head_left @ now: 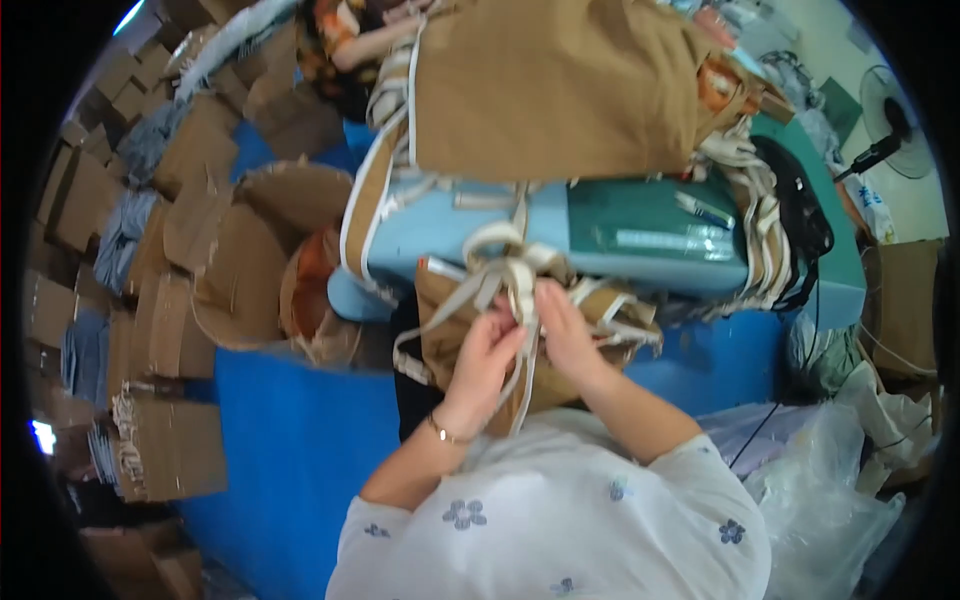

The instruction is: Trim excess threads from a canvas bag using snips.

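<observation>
In the head view, a tan fabric bag (445, 340) with off-white webbing straps (435, 316) hangs at the near edge of the light blue work surface (470, 200). My left hand (490, 345) pinches a strap at the bag's top, its fingers closed and partly hidden. My right hand (562, 325) grips the same bunch of webbing just to the right, thumb raised along it. A loop of strap stands above both hands and loose ends dangle below. Large tan fabric pieces (550, 90) with white edging lie across the far part of the surface.
Another person's arm (360, 45) is at the top left. A green panel (640, 240) holds a small brush-like tool (705, 207). Cardboard boxes (160, 440) crowd the left; an open carton (240, 280) stands nearer. A fan (885, 120) and plastic sheeting (820, 490) are right.
</observation>
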Tool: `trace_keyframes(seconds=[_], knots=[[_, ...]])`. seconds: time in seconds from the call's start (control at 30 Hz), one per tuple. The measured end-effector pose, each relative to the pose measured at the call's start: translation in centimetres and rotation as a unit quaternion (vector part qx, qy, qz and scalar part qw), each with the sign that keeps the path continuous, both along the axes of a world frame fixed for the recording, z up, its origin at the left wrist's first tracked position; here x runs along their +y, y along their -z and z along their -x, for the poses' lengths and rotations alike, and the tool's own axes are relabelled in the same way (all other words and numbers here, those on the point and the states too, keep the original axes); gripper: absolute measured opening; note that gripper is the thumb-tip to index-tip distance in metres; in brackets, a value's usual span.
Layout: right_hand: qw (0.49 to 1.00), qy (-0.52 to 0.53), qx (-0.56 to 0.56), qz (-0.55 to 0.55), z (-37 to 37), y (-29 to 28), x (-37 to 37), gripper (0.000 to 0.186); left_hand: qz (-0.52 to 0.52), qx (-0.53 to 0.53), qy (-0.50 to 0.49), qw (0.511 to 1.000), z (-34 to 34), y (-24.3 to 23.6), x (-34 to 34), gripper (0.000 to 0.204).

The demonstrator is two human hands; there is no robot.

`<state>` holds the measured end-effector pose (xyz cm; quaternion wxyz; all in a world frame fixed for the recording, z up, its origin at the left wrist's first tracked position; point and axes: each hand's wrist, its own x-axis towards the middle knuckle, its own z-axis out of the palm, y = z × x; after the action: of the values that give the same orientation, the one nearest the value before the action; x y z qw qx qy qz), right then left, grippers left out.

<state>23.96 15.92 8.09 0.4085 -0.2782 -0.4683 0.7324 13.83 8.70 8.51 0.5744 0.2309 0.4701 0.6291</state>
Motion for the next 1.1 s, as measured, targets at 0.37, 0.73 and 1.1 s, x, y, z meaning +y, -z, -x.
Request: trace_keyframes(seconds=[0.37,0.73,1.1], knots=[[0.787,0.3,-0.33,-0.425,-7.6,-3.0,9.1,0.013,-0.103,0.421,-0.053,0.9,2.3,-2.1,-3.1,0.014],[0.609,0.261,-0.549,-0.509,-18.0,-1.9,17.1,0.021,-0.128,0.386,-0.032,0.913,3.4,-5.3,-4.4,0.026],[0.924,0.237,-0.216,-0.207,-13.3,-1.2,11.5,0.022,-0.102,0.449,0.036,0.887,2.9,-3.4,-2.5,0.025]])
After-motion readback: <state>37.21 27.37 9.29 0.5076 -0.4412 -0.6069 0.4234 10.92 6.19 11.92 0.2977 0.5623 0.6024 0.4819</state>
